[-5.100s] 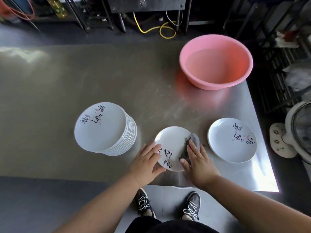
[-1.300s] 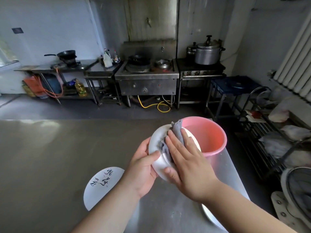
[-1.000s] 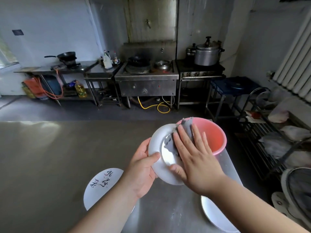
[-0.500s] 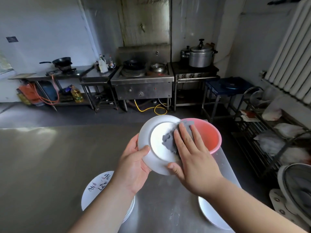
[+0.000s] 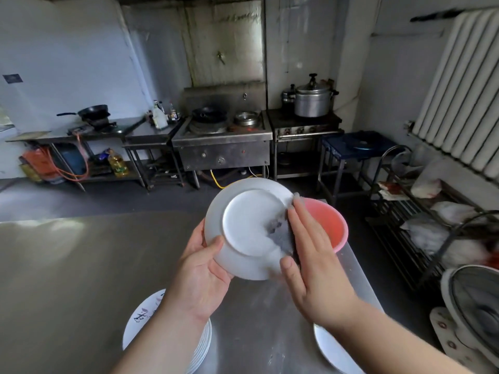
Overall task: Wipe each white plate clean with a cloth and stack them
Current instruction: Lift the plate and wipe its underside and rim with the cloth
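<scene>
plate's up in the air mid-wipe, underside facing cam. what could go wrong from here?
1. The held plate is off the table, gripped only at its lower left rim by the left hand; pressure from the right hand through the grey cloth could lever it loose.
2. It would likely drop onto the steel table and could chip, or hit the plate stack or pink basin.

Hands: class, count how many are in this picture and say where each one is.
2. The left hand grips the lower left rim of the raised white plate; the right hand presses a grey cloth against the plate's underside.
</scene>
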The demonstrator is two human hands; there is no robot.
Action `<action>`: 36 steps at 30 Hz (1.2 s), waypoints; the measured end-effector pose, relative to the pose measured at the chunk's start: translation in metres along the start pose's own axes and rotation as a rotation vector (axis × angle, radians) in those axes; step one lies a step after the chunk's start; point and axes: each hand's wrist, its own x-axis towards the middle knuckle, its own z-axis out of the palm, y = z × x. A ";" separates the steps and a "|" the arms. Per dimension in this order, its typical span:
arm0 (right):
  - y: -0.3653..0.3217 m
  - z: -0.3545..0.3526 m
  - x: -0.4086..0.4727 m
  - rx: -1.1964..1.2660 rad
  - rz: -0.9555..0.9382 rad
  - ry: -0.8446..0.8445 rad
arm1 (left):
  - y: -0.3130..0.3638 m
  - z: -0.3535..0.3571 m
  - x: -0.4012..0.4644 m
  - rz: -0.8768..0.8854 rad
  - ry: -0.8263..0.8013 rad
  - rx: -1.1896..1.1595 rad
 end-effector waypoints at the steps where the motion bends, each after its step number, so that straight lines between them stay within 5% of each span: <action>1: -0.005 0.007 -0.013 0.026 -0.012 -0.007 | 0.000 0.000 0.000 0.000 0.006 -0.004; 10: -0.002 -0.003 0.029 0.046 0.170 0.005 | -0.012 0.000 -0.008 -0.025 -0.010 -0.022; 19: -0.007 0.008 0.011 0.288 0.263 0.305 | -0.015 0.008 -0.011 -0.084 -0.091 -0.003; 24: 0.015 -0.028 0.049 0.286 0.125 0.051 | 0.009 0.002 -0.003 -0.118 -0.081 0.097; 31: -0.019 0.022 -0.034 0.180 0.116 -0.002 | -0.001 -0.008 -0.011 -0.046 -0.028 0.094; 36: -0.003 -0.006 0.015 0.091 0.177 -0.104 | -0.005 -0.002 -0.016 -0.057 -0.029 0.087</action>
